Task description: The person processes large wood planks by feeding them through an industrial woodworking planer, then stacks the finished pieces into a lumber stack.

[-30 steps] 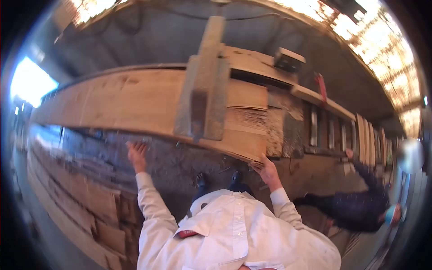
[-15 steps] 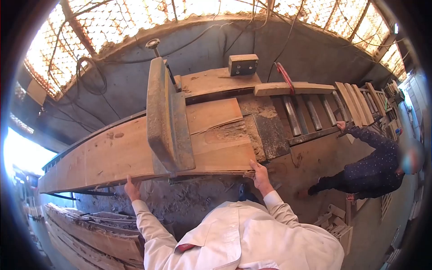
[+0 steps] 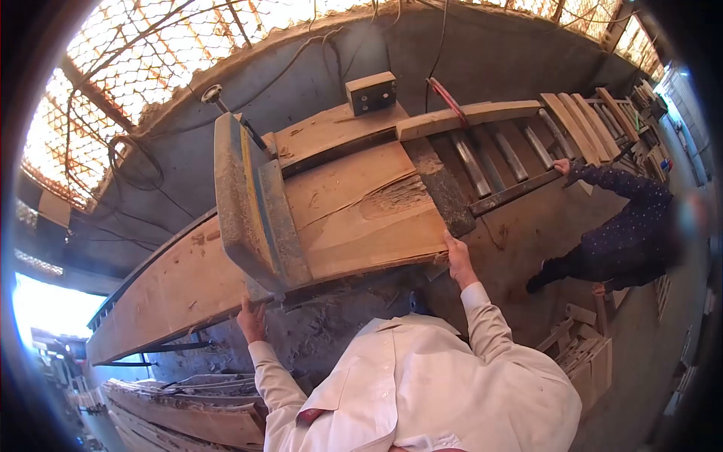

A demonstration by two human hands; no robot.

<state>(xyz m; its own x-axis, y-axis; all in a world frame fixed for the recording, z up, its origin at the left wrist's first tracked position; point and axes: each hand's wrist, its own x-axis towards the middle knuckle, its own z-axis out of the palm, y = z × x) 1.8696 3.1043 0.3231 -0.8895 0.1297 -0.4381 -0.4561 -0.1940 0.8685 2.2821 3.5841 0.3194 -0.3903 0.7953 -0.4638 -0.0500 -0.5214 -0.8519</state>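
A long, wide wooden plank point(image 3: 173, 275) runs under a dusty metal guard point(image 3: 245, 200) on a machine bed. Past the guard, the plank's right end is split along the grain, with a rough, chipped patch. My right hand point(image 3: 461, 264) grips the near corner of that end, thumb on top and fingers mostly hidden beneath. Just left of the guard, my left hand point(image 3: 252, 322) holds the plank's near edge, its lower fingers partly hidden.
A frame of metal rollers point(image 3: 510, 153) extends rightward, with a red clamp point(image 3: 450, 102) on a wooden strip point(image 3: 482, 117) behind it. A co-worker point(image 3: 621, 218) holds the roller frame's rail. Stacked boards point(image 3: 188, 414) lie at lower left; wood pieces point(image 3: 587, 350) lie at lower right.
The plank has slid right under the guard, its split end now farther over the dark plate beside the rollers. My right hand has moved along with it; the view has turned somewhat.
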